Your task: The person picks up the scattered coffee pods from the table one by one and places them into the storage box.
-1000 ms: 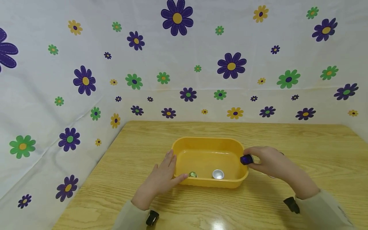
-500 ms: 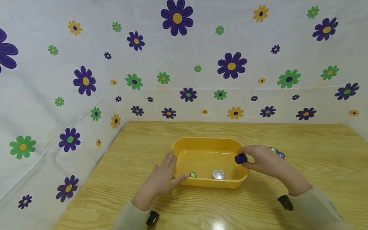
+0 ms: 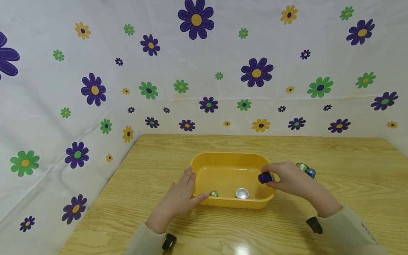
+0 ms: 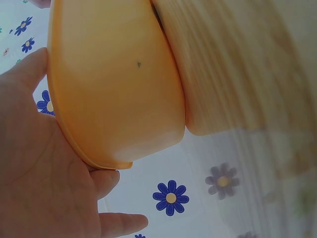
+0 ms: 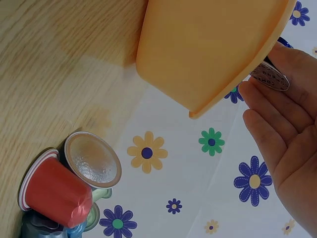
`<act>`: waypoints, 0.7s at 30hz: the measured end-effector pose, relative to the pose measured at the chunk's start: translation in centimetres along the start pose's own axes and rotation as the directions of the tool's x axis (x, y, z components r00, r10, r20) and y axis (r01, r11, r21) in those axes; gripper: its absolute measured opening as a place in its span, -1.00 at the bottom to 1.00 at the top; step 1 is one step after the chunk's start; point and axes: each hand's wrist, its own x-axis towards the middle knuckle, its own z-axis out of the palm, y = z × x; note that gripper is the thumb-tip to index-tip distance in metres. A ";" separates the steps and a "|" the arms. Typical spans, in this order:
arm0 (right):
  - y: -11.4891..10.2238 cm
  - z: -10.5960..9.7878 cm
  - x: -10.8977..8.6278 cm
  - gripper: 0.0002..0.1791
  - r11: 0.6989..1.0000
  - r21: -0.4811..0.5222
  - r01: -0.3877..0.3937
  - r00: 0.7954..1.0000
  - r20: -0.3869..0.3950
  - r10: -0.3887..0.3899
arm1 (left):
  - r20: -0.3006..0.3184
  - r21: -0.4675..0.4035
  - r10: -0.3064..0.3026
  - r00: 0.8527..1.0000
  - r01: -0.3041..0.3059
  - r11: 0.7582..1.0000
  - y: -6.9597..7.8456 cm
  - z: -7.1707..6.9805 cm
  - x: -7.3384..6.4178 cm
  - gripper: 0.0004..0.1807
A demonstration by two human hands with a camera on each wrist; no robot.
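A yellow plastic tub (image 3: 236,203) sits on the table. My left hand (image 3: 176,200) rests against its left end, fingers fairly straight along the rim and thumb at the front edge. With thumb and fingers, my right hand (image 3: 291,179) pinches a dark blue coffee capsule (image 3: 265,177) over the tub's right end. In the right wrist view the capsule's printed lid (image 5: 270,77) shows beside the fingers, the rest mostly hidden by the tub wall. Inside the tub lie a green capsule (image 3: 214,193) near the left thumb and a silver, round-faced capsule (image 3: 242,193).
Right of the tub, partly behind the right hand, several capsules stand together, among them a green one (image 3: 301,166) and a blue one (image 3: 311,172). A red capsule (image 5: 59,191) shows there in the right wrist view. Flowered white cloth (image 3: 223,53) backs the wooden table (image 3: 165,152).
My right hand has moved left with the dark blue capsule, from the tub's right rim to just inside it, uncovering capsules behind it. The left hand has stayed in place.
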 end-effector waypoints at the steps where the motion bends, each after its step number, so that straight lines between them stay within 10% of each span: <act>1: 0.0 0.0 0.0 -0.69 1.000 -0.004 -0.001 1.000 -0.001 0.001 | 0.000 0.000 -0.001 1.000 0.001 1.000 0.0 0.0 0.0 -0.05; 21: -0.2 0.4 0.0 -0.67 1.000 -0.011 -0.005 1.000 0.016 0.005 | 0.006 0.002 0.007 1.000 -0.007 1.000 0.0 0.1 0.0 -0.05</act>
